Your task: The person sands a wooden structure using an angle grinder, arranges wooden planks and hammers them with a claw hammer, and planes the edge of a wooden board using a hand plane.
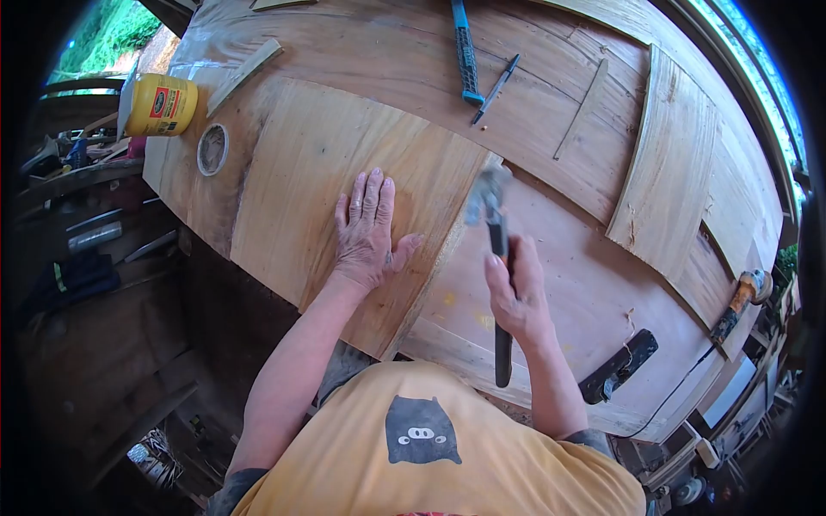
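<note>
My left hand (pixel 368 230) lies flat on a pale wooden board (pixel 297 185), fingers spread and thumb out to the side. The board rests on a larger wooden worktop (pixel 533 318). My right hand (pixel 519 291) is wrapped round the dark handle of a hammer (pixel 498 236). The hammer's metal head is raised near the board's right edge and is smeared by motion. I cannot tell whether the head touches the wood. A thin nail or other fixing under it is not visible.
A yellow tub (pixel 163 105) and a round ring (pixel 212 150) sit at left. Farther back lie a blue-handled tool (pixel 465 64), a pen (pixel 496 89) and a thin strip (pixel 582 110). Wooden sheets (pixel 667 146), a black tool (pixel 619 365) and a corded power tool (pixel 738 308) occupy the right.
</note>
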